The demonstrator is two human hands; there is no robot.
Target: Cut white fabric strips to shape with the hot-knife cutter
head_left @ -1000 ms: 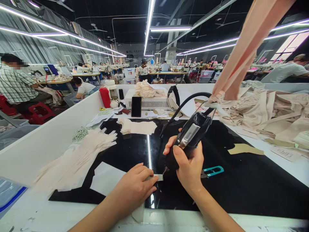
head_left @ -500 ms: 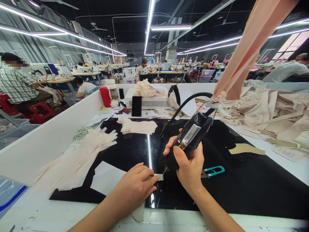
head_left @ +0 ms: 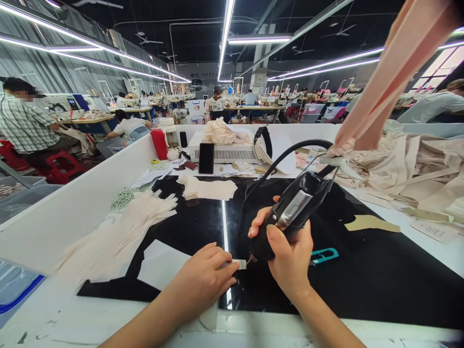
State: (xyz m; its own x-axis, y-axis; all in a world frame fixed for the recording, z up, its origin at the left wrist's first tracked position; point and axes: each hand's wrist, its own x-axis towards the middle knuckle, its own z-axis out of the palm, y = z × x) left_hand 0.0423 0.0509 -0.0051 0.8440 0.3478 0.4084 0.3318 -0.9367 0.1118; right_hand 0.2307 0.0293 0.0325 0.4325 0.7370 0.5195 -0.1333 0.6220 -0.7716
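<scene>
My right hand [head_left: 290, 251] wraps round a black corded hand tool [head_left: 295, 203] with a metal strip on its side and a thin tip pointing down-left. That tip is at the end of a small pale strip [head_left: 239, 264]; whether they touch I cannot tell. My left hand [head_left: 206, 273] lies over the strip, its closed fingers holding it down on the black board [head_left: 344, 280]. Most of the strip is hidden under the fingers. Beside my right hand lie teal-handled thread snips [head_left: 324, 256], partly covered. A white sheet [head_left: 163, 266] sits left of my left hand.
A stack of pale fabric pieces [head_left: 208, 187] lies at the board's far edge. Pale strips [head_left: 119, 232] spread at left, and a fabric heap [head_left: 409, 164] fills the right. Behind stand a phone [head_left: 206, 158] and a white box [head_left: 232, 153]. A pink band [head_left: 391, 82] hangs down to the tool's cord.
My right hand and the tool have shifted slightly right, covering more of the snips. The tool's tip remains by the strip's end. My left hand has barely moved.
</scene>
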